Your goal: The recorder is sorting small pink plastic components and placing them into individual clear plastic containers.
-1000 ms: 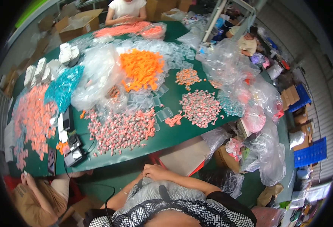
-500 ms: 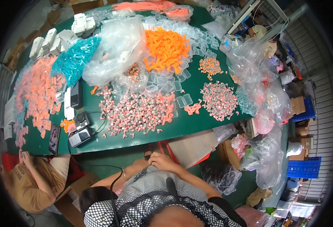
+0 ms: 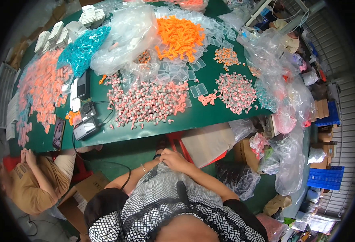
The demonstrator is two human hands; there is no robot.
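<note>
Both my hands, left hand (image 3: 161, 158) and right hand (image 3: 176, 158), sit together at lower middle, grip unclear, well below the green surface (image 3: 153, 131); reaching up to the grey-pink pieces (image 3: 147, 103) looks next.

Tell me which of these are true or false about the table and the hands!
1. The table is green. True.
2. The person's hands are up on the table, touching the orange pile. False: the left hand and right hand are together at the lap, off the table.
3. A blue-green pile lies left of the orange pile. True.
4. The pink and grey pile sits on the floor. False: it lies on the table.
5. Another person sits at the lower left. True.
</note>
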